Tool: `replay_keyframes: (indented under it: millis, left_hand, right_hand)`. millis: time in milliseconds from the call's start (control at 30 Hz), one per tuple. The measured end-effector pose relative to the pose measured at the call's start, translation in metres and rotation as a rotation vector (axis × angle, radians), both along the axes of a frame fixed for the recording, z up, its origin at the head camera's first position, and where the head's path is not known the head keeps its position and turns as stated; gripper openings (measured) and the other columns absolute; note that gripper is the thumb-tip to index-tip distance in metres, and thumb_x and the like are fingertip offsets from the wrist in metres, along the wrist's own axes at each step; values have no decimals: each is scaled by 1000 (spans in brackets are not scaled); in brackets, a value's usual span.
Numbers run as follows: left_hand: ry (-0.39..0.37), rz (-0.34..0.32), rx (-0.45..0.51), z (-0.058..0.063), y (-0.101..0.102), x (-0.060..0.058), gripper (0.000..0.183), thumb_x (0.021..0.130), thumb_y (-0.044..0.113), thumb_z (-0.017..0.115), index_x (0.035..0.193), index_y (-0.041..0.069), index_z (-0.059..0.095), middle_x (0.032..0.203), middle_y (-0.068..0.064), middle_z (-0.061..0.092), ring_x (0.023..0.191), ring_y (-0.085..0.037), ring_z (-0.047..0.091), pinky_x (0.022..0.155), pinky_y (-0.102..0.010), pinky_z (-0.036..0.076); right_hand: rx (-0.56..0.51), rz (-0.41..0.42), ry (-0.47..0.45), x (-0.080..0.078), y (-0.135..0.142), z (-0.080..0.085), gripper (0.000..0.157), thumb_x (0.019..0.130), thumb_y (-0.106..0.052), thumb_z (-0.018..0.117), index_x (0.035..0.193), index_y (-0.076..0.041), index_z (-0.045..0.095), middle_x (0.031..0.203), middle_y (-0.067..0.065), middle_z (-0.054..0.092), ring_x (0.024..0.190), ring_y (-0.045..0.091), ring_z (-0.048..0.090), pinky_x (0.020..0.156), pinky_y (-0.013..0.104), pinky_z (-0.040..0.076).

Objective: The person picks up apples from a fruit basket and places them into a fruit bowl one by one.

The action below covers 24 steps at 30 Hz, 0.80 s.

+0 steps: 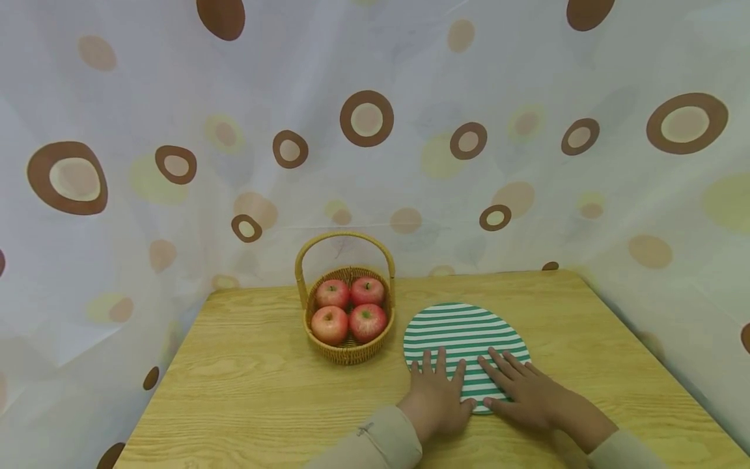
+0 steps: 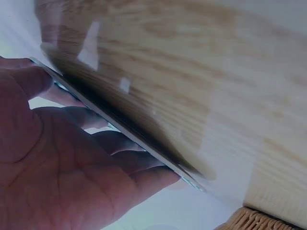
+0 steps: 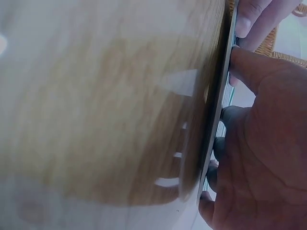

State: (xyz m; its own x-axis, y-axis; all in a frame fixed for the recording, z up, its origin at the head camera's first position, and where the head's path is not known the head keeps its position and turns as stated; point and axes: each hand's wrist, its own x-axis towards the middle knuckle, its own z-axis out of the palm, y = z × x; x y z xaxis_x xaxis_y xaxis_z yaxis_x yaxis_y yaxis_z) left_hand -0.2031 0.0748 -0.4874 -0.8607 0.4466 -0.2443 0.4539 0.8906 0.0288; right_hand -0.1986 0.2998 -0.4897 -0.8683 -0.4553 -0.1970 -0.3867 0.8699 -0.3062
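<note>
A round, flat mat with green and white stripes [image 1: 463, 329] lies on the wooden table [image 1: 246, 391], right of the middle. On its near left part rests my left hand [image 1: 436, 397], fingers spread and straight. My right hand [image 1: 530, 394] lies spread on the near right part, its thumb close to the left thumb. In the left wrist view the left fingers [image 2: 139, 160] touch the thin mat's upper face. The right wrist view shows the right hand [image 3: 268, 139] against the mat's edge [image 3: 218, 115] in the same way. Neither hand's fingers curl round it.
A wicker basket [image 1: 348, 355] with a tall arched handle stands left of the mat and holds several red apples [image 1: 367, 322]. Behind the table hangs a white curtain with brown and yellow spots [image 1: 410, 176], which also runs along both sides.
</note>
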Motion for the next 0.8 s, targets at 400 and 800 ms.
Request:
replay_keyframes:
  millis: [400, 800]
  left_hand:
    - [-28, -8, 11, 7, 1, 10, 71, 106, 72, 35, 169, 40, 25, 178, -3, 22, 164, -35, 23, 128, -58, 33]
    - [-62, -5, 0, 6, 6, 21, 70, 106, 71, 35, 168, 40, 25, 177, -3, 23, 163, -35, 25, 127, -59, 34]
  right_hand:
    - [-23, -8, 2, 13, 2, 1, 81, 107, -59, 53, 167, -9, 32, 175, 25, 19, 158, 59, 18, 118, 84, 18]
    - [-18, -20, -10, 26, 4, 2, 81, 105, -59, 55, 167, -10, 34, 175, 25, 20, 158, 59, 19, 118, 84, 17]
